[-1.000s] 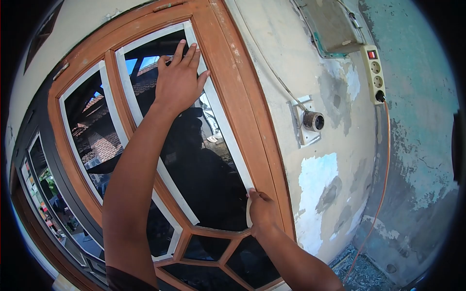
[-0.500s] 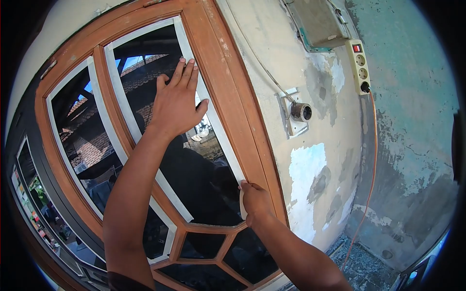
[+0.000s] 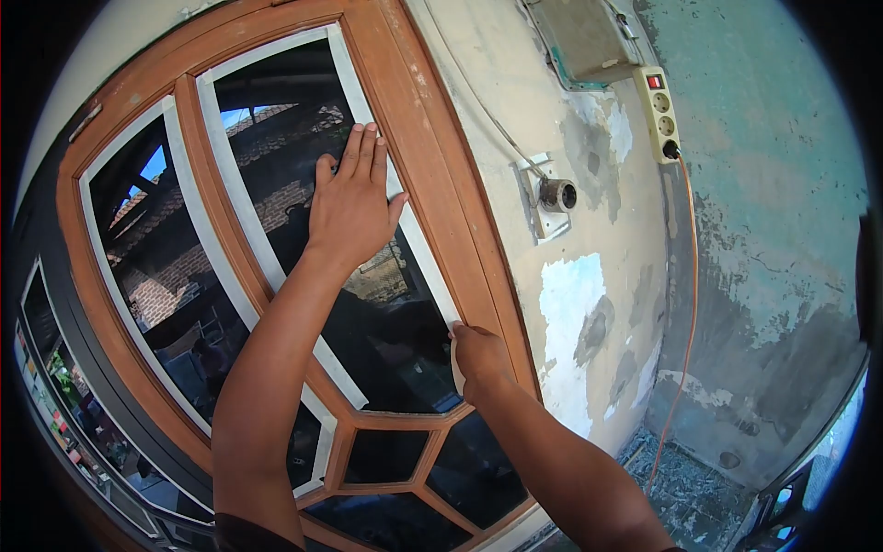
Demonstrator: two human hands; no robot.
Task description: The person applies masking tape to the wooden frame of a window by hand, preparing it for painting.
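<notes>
My left hand [image 3: 354, 202] lies flat on the dark glass pane [image 3: 386, 359], its fingertips over the white tape strip [image 3: 425, 262] that runs down the pane's right edge beside the wooden window frame [image 3: 441, 184]. Lower down, my right hand [image 3: 480, 361] is closed on a roll of white tape [image 3: 454, 368], held edge-on against the glass at the strip's lower end. Other panes to the left also have white tape along their edges.
To the right is a patchy plaster wall with a round metal fitting [image 3: 556, 195], a grey box [image 3: 584, 37] and a white power strip [image 3: 659, 115]. An orange cable [image 3: 692, 276] hangs down to rubble on the floor [image 3: 690, 478].
My left hand has slid down the taped edge of the pane. My right hand has stayed on the tape roll near the pane's lower right corner. The view has tilted a little.
</notes>
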